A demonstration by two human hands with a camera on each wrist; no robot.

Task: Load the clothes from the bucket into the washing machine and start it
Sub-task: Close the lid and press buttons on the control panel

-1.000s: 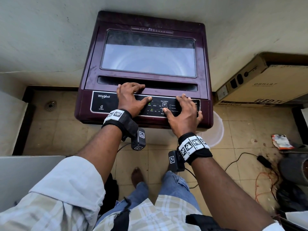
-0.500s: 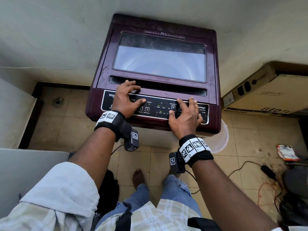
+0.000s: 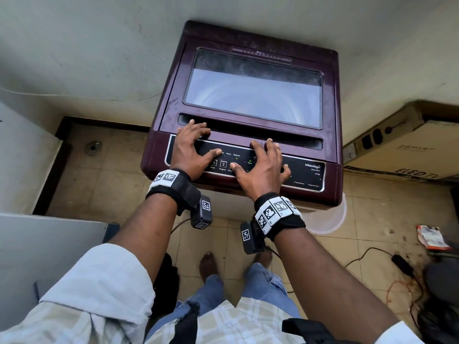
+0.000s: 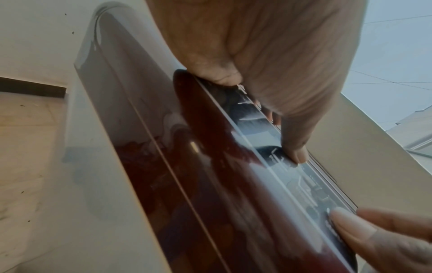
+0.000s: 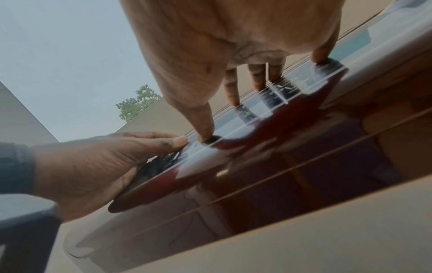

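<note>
The maroon top-load washing machine (image 3: 171, 100) stands against the wall with its glass lid (image 3: 253, 95) down. My left hand (image 3: 203, 142) rests on the left end of the black control panel (image 3: 305, 175), fingers on the lid's front edge and thumb (image 4: 297, 155) flat on the panel. My right hand (image 3: 250, 157) is spread over the panel's middle. Its thumb (image 5: 205, 136) presses at the Start/Pause button beside the left thumb, the other fingertips touching farther along. A white bucket (image 3: 330, 219) shows partly from behind the machine's right front corner. No clothes are visible.
A cardboard TV box (image 3: 409, 145) lies to the machine's right. Black and orange cables (image 3: 372, 254) and a red packet (image 3: 432, 238) litter the tiled floor at right. A floor drain (image 3: 93, 147) is at left, near a white panel (image 3: 49, 244). My feet stand just before the machine.
My right hand has slid left along the control panel, its thumb going from the panel's middle buttons to the Start/Pause button. The left hand has stayed in place.
</note>
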